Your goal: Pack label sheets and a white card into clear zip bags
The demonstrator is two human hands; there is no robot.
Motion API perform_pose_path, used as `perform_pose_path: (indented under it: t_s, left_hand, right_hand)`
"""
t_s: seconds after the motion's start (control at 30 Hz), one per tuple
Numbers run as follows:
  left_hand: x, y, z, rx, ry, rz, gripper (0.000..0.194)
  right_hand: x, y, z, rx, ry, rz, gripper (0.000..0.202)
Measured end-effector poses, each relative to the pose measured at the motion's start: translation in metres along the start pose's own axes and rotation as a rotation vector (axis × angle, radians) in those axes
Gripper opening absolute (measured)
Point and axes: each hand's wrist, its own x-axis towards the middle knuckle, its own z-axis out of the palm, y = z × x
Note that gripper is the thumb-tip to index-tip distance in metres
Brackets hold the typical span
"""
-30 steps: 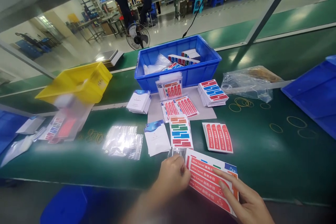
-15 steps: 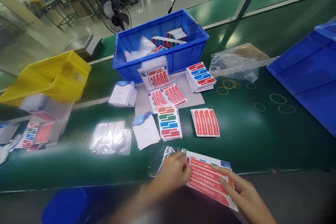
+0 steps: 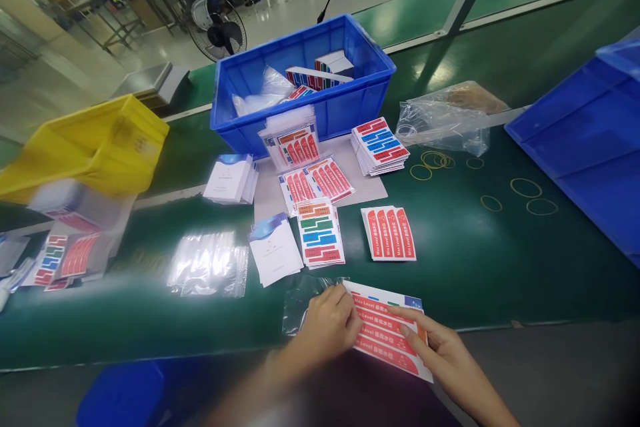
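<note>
At the table's front edge my right hand grips a small stack of sticker sheets, thumb on the red "Max Level / Min Level" face. Behind the red sheet, edges of a multicoloured sheet and a blue-and-white leaflet show. My left hand is closed on a clear plastic bag, right at the sheets' left end. How far the sheets sit inside the bag is hidden by my left fingers. Just beyond lie piles of red sticker sheets, multicoloured sticker sheets and white leaflets.
Clear bags lie to the left. Filled packets stand before a blue bin, beside another sheet stack. Rubber bands and a plastic bag are at right, near a large blue bin. A yellow bin stands left.
The sticker sheets and my right hand have moved left toward my left hand, and the sheets' left end is now more covered by its fingers. The left hand has barely shifted.
</note>
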Motion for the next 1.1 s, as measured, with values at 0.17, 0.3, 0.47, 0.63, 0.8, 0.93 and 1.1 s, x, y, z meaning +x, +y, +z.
perform_pose_path:
  t_s: [0.17, 0.3, 0.47, 0.63, 0.8, 0.93, 1.1]
  left_hand:
    - [0.002, 0.002, -0.007, -0.014, 0.032, -0.023, 0.006]
    - [0.001, 0.004, -0.004, -0.030, -0.004, 0.068, 0.006]
    - [0.001, 0.001, -0.012, 0.003, 0.024, 0.080, 0.007]
    - [-0.002, 0.003, -0.027, -0.046, -0.006, -0.041, 0.010]
    - [0.000, 0.016, -0.030, -0.229, -0.046, 0.016, 0.011]
    - [0.009, 0.024, -0.051, -0.499, 0.069, -0.093, 0.015]
    - [0.014, 0.031, -0.084, -0.632, 0.291, -0.203, 0.019]
  right_hand:
    - [-0.002, -0.006, 0.002, -0.036, 0.009, 0.021, 0.074]
    - [0.003, -0.007, 0.009, -0.130, -0.007, -0.023, 0.069]
    - [0.015, -0.001, 0.019, -0.254, 0.033, -0.194, 0.062]
    - [0.015, -0.001, 0.021, -0.354, 0.146, -0.255, 0.071]
    - [0.015, -0.012, 0.037, -0.779, 0.042, -0.447, 0.053]
    - [0.009, -0.026, 0.042, -0.743, -0.019, -0.760, 0.055]
    - [0.002, -0.035, 0.043, -0.580, 0.174, -1.152, 0.053]
